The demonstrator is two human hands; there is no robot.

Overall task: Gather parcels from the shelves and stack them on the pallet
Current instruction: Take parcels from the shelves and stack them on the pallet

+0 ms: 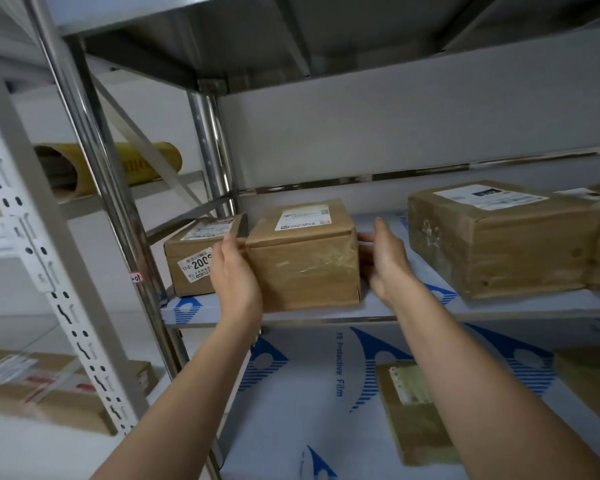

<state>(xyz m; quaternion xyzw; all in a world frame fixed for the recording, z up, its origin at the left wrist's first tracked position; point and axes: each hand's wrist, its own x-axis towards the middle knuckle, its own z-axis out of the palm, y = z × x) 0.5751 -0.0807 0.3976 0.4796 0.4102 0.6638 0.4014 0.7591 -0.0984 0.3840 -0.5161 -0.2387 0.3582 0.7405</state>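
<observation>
A small brown cardboard parcel [305,261] with a white label on top sits at the front of the middle shelf [326,318]. My left hand [234,271] lies flat against its left side, fingers straight, thumb by the top corner. My right hand [383,258] is at its right side with straight fingers, the fingertips touching the box's upper right edge. A second small parcel [187,261] marked "200" stands just left of it, behind my left hand. A larger taped parcel [503,240] lies further right on the same shelf. No pallet is in view.
Steel uprights [94,157] frame the shelf's left end. The shelf below [312,410], covered in blue-printed protective film, carries a small parcel [413,414] and another at the right edge. A white slotted rack [32,237] at left holds a cardboard tube [118,168] and flat boxes [49,393].
</observation>
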